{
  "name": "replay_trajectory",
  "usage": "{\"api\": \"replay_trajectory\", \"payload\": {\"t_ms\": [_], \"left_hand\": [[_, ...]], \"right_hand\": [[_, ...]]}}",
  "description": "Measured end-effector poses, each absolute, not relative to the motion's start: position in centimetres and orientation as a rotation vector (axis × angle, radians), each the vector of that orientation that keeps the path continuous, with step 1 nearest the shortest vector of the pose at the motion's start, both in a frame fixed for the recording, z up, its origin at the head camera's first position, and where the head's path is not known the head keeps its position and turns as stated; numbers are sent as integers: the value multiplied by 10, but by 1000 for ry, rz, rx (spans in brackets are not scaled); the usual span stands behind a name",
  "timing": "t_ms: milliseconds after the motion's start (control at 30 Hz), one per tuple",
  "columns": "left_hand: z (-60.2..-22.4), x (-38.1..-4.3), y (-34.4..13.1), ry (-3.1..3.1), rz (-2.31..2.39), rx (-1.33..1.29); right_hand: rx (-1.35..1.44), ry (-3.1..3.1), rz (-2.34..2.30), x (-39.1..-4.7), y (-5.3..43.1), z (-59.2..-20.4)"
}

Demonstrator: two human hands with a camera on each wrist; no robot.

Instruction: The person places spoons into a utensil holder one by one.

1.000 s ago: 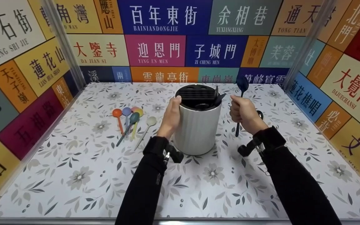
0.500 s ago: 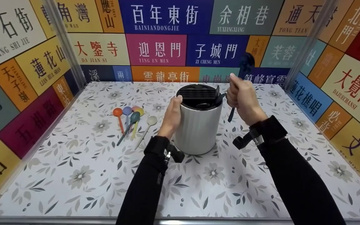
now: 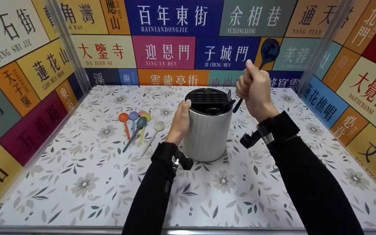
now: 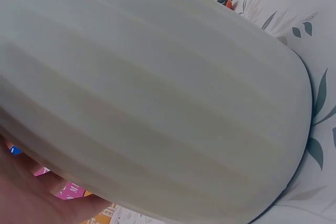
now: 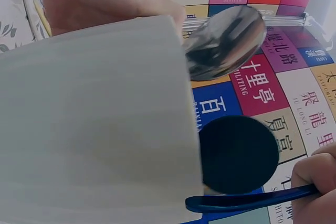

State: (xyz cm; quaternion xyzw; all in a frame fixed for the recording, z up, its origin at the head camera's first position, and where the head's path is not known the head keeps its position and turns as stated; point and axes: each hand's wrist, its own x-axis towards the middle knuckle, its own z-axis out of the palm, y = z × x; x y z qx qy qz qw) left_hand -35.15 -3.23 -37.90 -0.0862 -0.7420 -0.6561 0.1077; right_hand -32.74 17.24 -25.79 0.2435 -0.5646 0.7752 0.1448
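A white ribbed utensil holder (image 3: 206, 137) with a black slotted top (image 3: 206, 97) stands upright on the table. My left hand (image 3: 180, 122) grips its left side, thumb at the rim. My right hand (image 3: 255, 89) holds a dark blue spoon (image 3: 269, 50) by the handle, bowl up. The lower tip of its handle (image 3: 237, 106) slants down beside the holder's right rim. Inside the holder stand other utensils; the right wrist view shows a shiny metal spoon (image 5: 228, 43) and a dark round spoon bowl (image 5: 239, 154) above the rim. The left wrist view is mostly holder wall (image 4: 157, 98).
Left of the holder lies a group of colourful spoons, among them an orange one (image 3: 123, 117), a teal one (image 3: 141, 122) and a cream one (image 3: 158, 126). Sign-printed panels (image 3: 163, 52) enclose the flower-patterned table (image 3: 86, 209) at the back and sides.
My right hand has lifted the blue spoon and tilted it, bringing the handle's lower end to the holder's right rim. My left hand and the holder have stayed put.
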Motion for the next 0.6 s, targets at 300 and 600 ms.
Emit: {"api": "replay_trajectory", "payload": {"t_ms": [300, 600], "left_hand": [[-379, -351, -34, -2203, -1904, -219], [-378, -352, -33, -2202, -1899, -211]], "right_hand": [[712, -1454, 2207, -334, 166, -252], [660, -1428, 2205, -341, 159, -266]]}}
